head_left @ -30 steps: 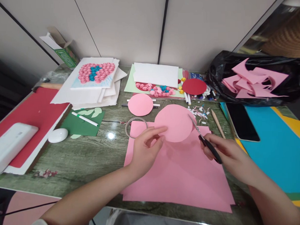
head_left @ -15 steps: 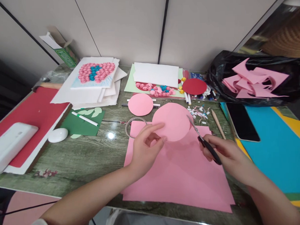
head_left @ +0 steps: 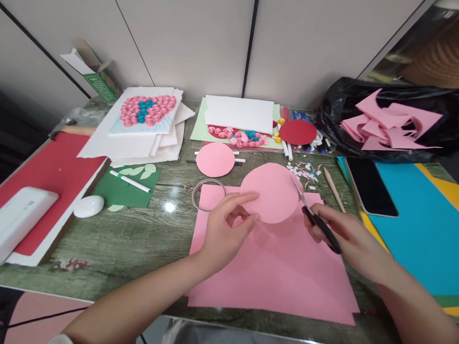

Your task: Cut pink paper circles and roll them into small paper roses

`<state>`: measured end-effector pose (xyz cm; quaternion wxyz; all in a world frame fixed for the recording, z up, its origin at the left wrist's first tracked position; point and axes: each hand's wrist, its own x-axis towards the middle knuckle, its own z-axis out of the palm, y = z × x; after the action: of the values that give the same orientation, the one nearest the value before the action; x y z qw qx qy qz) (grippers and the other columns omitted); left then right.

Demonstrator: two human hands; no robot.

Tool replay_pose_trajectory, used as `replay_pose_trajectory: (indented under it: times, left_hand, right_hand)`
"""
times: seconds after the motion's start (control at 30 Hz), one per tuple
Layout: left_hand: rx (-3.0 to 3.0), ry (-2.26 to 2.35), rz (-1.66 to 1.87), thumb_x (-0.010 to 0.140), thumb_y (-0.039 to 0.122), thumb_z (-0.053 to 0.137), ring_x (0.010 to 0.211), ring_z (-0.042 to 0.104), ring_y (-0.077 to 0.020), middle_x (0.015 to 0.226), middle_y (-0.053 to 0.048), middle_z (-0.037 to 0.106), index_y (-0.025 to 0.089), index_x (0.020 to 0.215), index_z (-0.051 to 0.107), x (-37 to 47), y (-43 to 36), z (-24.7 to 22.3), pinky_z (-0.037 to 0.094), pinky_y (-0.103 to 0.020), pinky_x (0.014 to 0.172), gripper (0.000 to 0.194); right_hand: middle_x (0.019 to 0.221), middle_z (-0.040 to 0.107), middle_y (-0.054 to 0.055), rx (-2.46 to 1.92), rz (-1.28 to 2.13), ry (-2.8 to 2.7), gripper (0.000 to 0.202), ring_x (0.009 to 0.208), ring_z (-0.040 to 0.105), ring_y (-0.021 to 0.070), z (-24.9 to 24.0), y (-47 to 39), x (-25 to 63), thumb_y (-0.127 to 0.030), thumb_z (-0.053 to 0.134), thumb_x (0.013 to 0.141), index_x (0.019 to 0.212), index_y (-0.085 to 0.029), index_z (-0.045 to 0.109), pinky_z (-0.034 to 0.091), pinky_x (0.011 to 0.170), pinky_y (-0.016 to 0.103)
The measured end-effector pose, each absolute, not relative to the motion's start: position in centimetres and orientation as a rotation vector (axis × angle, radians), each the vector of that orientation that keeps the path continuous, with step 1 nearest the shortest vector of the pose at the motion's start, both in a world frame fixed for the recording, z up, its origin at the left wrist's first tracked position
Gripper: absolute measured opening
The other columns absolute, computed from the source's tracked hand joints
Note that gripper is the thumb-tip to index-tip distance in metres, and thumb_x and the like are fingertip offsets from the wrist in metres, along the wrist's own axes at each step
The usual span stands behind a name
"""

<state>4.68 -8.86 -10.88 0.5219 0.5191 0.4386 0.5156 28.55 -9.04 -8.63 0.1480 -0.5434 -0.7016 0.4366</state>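
My left hand [head_left: 232,225] pinches the left edge of a round pink paper disc [head_left: 272,193], held above a stack of pink paper sheets [head_left: 272,276]. Black-handled scissors [head_left: 318,223] are gripped in my right hand [head_left: 342,233], their blades at the disc's right edge. A metal ring [head_left: 195,199] lies by my left fingers, partly over the pink sheets. Behind it, another pink paper disc [head_left: 215,160] rests across some markers.
A black plastic bag [head_left: 331,106] with pink paper scraps stands at the back right. Blue paper [head_left: 423,244] carries a phone [head_left: 372,186]. A pencil [head_left: 332,188], paper bits, a green sheet [head_left: 124,192] and a heart of paper roses [head_left: 128,113] lie around.
The pink disc has shifted slightly right and toward me, with my left hand moving along. My right hand and the scissors have barely moved.
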Motion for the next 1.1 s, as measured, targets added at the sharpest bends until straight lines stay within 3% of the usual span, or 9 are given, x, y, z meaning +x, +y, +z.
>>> replay_pose_trajectory:
  times: [0.47, 1.1]
  left_hand:
    - [1.3, 1.076, 1.284, 0.078, 0.014, 0.063, 0.078, 0.059, -0.0111, 0.099, -0.006, 0.066, 0.021, 0.095, 0.069, 4.5, -8.74, -11.19, 0.052, -0.025, 0.073, 0.019]
    - [1.253, 1.138, 1.327, 0.075, 0.013, 0.065, 0.068, 0.056, -0.007, 0.101, -0.004, 0.06, 0.023, 0.106, 0.065, 4.64, -8.65, -11.17, 0.054, -0.021, 0.066, 0.033]
  right_hand:
    - [0.063, 0.045, -0.003, -1.566, 1.225, -2.064, 0.018, 0.059, 0.041, 0.0125, -8.73, -8.91, 29.06, -0.026, 0.04, 0.09, 0.073, -0.021, 0.044, 0.031, 0.054, 0.024]
    - [0.058, 0.043, -0.005, -1.569, 1.233, -2.071, 0.021, 0.054, 0.039, 0.0115, -8.46, -9.04, 29.03, -0.027, 0.04, 0.09, 0.069, -0.022, 0.042, 0.03, 0.052, 0.024]
